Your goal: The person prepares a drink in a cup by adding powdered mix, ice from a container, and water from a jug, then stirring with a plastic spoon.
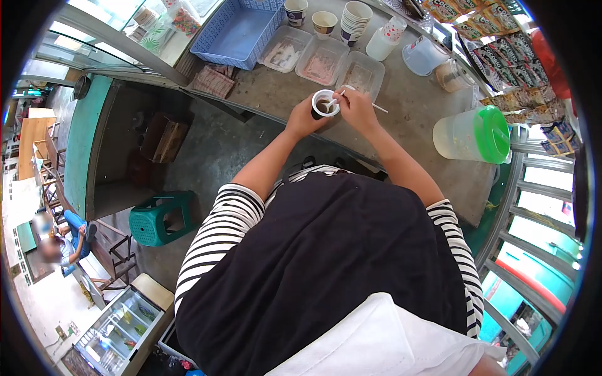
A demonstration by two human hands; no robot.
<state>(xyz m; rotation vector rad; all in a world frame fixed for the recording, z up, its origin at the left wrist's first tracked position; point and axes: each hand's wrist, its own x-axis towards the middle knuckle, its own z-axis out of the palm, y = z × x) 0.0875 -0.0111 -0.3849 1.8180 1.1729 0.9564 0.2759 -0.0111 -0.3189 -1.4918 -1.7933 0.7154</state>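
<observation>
The small cup [315,104], white at the rim and with dark brown content inside, is at the near edge of the counter [401,128]. The left hand [302,119] is closed around the side of this cup. The right hand [356,111] is just beside it, with the fingers pinched on a white spoon [332,103], whose end is inside the cup. A thin white stick [380,108] shows also on the other side of the right hand; I cannot tell if it belongs to the spoon.

Beyond the cup, three clear plastic containers [322,59] are in a row. Farther beyond the cup are the paper cups [355,24], some of them stacked. To the left beyond the cup is a blue basket [222,57], and near it a folded cloth [214,80]. Well to the right of the cup is a jug [454,136] with a green lid [494,135].
</observation>
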